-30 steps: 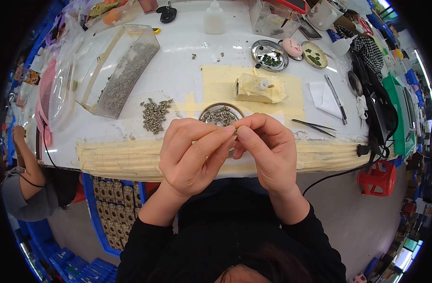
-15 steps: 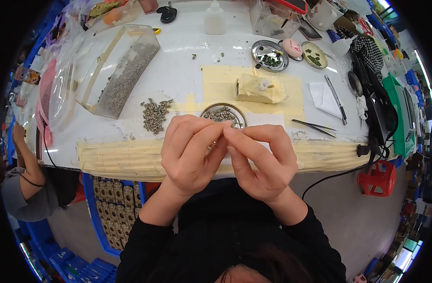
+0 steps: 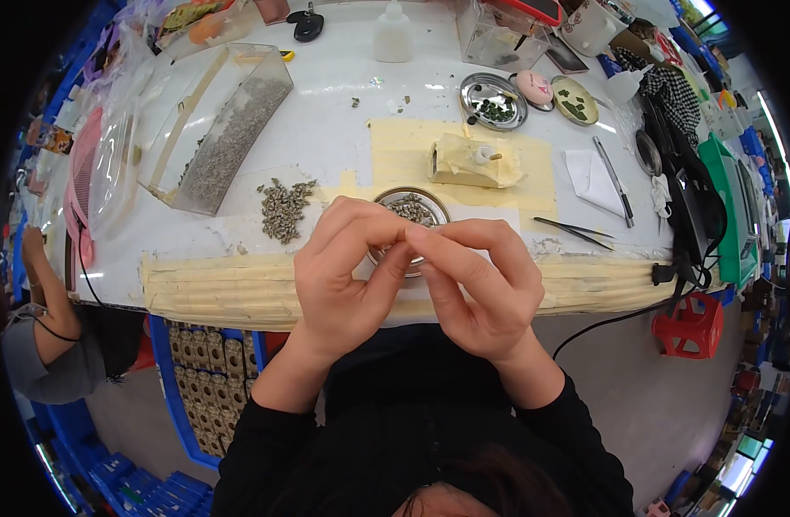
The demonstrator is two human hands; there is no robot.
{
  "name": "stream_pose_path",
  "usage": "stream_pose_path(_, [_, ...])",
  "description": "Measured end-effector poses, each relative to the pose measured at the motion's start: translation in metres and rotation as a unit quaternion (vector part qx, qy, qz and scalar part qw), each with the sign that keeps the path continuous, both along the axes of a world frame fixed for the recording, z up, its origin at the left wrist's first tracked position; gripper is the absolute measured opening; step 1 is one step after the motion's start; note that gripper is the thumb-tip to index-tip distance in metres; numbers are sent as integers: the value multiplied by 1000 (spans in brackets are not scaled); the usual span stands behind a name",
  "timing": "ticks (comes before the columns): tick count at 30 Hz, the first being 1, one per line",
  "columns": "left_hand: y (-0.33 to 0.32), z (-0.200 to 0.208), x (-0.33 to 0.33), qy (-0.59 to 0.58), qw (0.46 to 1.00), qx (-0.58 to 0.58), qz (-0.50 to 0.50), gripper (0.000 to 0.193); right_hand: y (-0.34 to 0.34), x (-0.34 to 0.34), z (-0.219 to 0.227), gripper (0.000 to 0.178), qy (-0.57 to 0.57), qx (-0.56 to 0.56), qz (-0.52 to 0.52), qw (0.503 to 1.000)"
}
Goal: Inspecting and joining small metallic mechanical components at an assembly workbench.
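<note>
My left hand [image 3: 347, 276] and my right hand [image 3: 483, 284] meet fingertip to fingertip above the near edge of the white table. Both are closed in a pinch, and whatever sits between the fingertips is too small or too hidden to make out. Just beyond and partly beneath them stands a round metal dish [image 3: 447, 209] holding many small metal parts [image 3: 409, 207]. To the left of my hands a loose pile of similar small metal parts [image 3: 284, 209] lies on the tabletop.
A clear bin [image 3: 231, 129] of small parts leans at left. Beyond the dish sits a tape-wrapped block [image 3: 474, 162]. Tweezers [image 3: 574, 233], a pen-like tool [image 3: 615, 183] and a dish of green pieces [image 3: 493, 102] lie right. A blue crate [image 3: 177, 396] stands below; another person's arm [image 3: 46, 284] shows far left.
My left hand has shifted slightly, its index finger arching higher and its thumb spreading lower. More of the round dish shows behind the fingers. The right hand stays nearly in place.
</note>
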State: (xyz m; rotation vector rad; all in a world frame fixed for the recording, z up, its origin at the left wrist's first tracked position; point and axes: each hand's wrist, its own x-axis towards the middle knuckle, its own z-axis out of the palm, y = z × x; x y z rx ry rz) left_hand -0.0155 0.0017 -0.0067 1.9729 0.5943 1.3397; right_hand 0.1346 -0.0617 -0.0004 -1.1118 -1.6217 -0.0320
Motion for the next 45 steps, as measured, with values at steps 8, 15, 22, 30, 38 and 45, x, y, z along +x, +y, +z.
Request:
stream_pose_path(8, [1, 1, -8, -73, 955, -230, -174, 8, 1, 18, 15, 23, 5, -83, 87, 993])
stream_pose_path(15, [0, 1, -7, -167, 930, -278, -173, 7, 3, 11, 9, 26, 25, -51, 82, 995])
stream_pose_path(22, [1, -4, -7, -188, 965, -176, -56, 9, -7, -12, 1, 35, 235, -153, 153, 948])
stream_pose_path(30, [0, -2, 0, -15, 984, 138, 110, 20, -16, -6, 4, 35, 481, -268, 266, 791])
stream_pose_path(38, [0, -5, 2, -4, 988, 99, 118, 19, -6, -8, 2, 45, 8, -60, 20, 998])
stream_pose_path(45, [-3, -5, 0, -24, 992, 59, 114, 18, -7, -12, -3, 44, 67, -77, 21, 995])
